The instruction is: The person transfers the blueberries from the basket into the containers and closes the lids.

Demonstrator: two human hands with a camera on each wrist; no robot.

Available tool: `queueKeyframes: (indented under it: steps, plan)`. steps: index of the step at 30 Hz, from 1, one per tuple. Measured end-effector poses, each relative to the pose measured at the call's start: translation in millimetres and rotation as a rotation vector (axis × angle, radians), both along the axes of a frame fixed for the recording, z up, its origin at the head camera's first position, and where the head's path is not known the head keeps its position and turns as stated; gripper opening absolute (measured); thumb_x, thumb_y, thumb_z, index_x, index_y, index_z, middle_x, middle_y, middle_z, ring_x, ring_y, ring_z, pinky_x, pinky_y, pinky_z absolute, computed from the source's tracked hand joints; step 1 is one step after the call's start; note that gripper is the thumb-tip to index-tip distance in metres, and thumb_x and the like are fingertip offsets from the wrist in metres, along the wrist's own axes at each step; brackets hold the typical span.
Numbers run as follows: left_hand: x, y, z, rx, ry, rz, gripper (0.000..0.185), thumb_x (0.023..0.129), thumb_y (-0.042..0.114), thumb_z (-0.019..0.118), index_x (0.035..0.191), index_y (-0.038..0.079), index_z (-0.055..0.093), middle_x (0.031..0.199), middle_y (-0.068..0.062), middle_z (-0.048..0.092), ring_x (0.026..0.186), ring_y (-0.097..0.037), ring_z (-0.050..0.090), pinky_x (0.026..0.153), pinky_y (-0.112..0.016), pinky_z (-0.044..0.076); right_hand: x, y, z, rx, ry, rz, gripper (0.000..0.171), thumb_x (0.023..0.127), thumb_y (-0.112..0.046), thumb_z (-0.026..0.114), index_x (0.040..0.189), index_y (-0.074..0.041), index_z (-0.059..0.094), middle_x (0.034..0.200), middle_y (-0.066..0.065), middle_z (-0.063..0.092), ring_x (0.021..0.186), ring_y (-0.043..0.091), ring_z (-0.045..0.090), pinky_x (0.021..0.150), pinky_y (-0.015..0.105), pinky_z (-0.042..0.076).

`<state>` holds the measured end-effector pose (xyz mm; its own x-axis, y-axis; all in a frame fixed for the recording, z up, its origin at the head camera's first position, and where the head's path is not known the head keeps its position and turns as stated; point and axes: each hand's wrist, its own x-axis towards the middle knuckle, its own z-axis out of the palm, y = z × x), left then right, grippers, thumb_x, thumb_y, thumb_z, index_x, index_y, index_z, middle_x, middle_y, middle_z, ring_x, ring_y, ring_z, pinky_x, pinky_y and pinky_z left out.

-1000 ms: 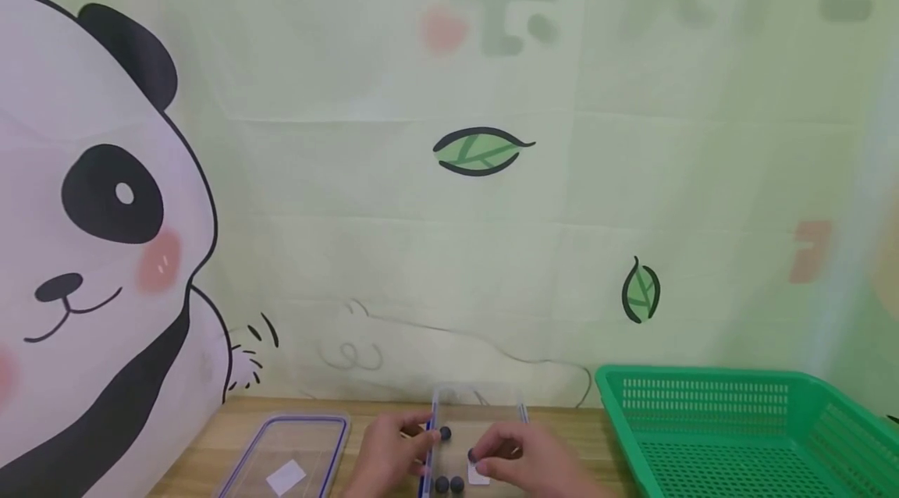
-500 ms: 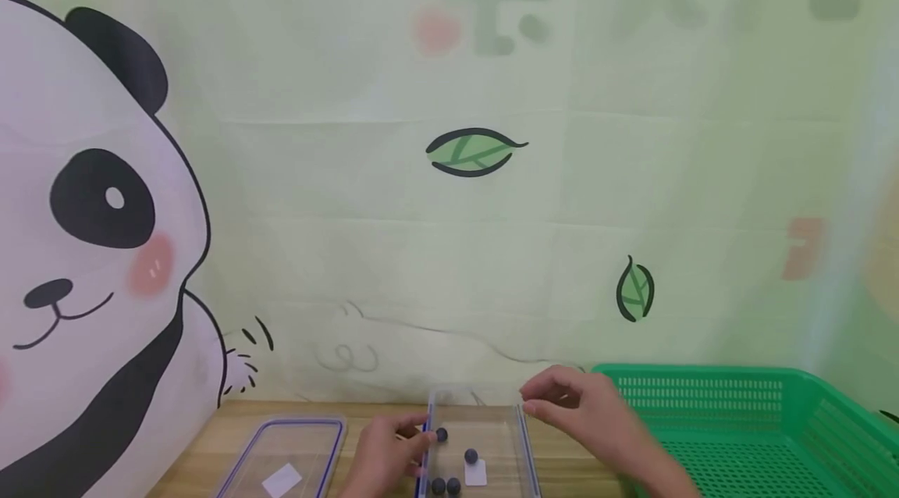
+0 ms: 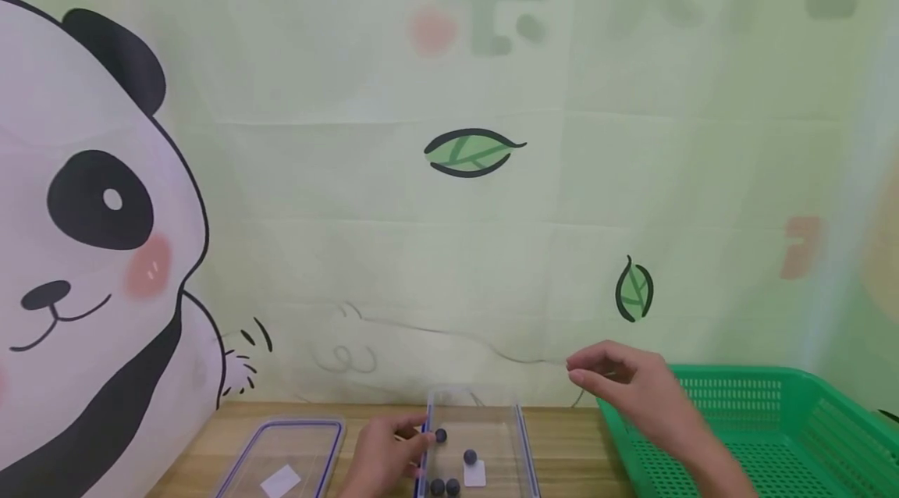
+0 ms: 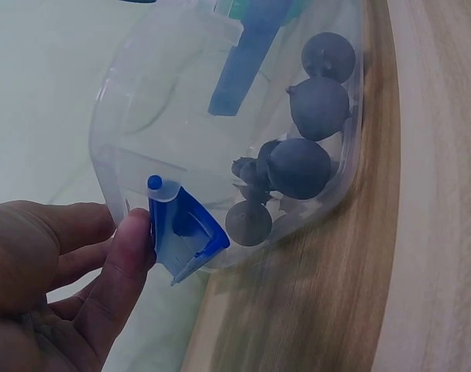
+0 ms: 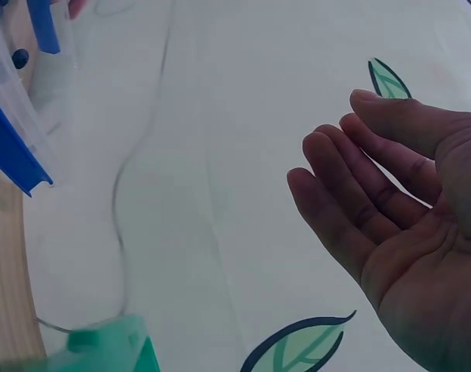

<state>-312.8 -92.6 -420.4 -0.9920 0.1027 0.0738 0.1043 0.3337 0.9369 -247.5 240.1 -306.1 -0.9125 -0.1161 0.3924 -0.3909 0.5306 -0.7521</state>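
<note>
A clear rectangular plastic lid with a blue rim (image 3: 286, 455) lay on the wooden table (image 3: 562, 447), before a panda-printed backdrop (image 3: 98, 248).

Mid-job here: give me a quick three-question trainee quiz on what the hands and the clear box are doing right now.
1. True or false: the right hand holds a dark ball.
2. Which hand touches the clear box? A left, B right.
3. Fill in: the clear lid lies to the ____ of the box in the head view.

Key: 1 false, its palm is bare in the wrist view. 2 A, the left hand is at the blue clip. 3 left.
</note>
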Motion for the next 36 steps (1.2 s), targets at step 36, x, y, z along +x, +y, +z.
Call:
queueKeyframes:
  steps: [36]
  plan:
    - [0.1,0,1.2,-0.021,-0.017,0.005,0.036,0.097,0.003,0.075,0.131,-0.008,0.069,0.091,-0.008,0.067,0.069,-0.016,0.068,0.061,-0.032,0.065,-76.7,120,-23.8,0.247,-0.256,0.304,0.016,0.102,-0.007,0.069,0.110,0.007,0.072,0.102,0.012,0.074,0.090,0.027,0.069,0.073,0.035,0.063]
